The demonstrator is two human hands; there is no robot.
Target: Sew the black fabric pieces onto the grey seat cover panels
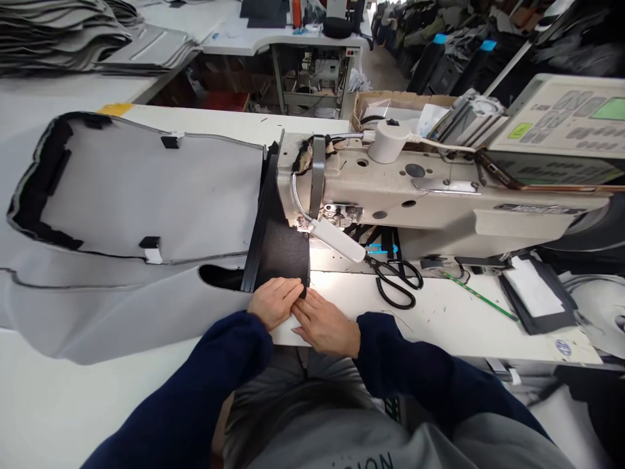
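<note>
A black leather-like panel [283, 251], joined along a seam to a large grey fabric cover [146, 189], lies under the needle area of the sewing machine [342, 176]. My left hand [276, 301] is closed on the panel's near edge, fingers bent over it. Right beside it, touching, my right hand [326, 322] pinches the same edge near its corner. The fingertips under the panel are hidden. A lit white lamp [338, 240] on a flexible neck shines on the panel.
Black-handled scissors [398, 280] lie right of the panel, with a green pencil-like stick [481, 296] beyond. Grey stacked pieces [63, 36] stand at the back left. A control panel [561, 117] rises at the right, and a cardboard box [359, 104] sits behind the machine.
</note>
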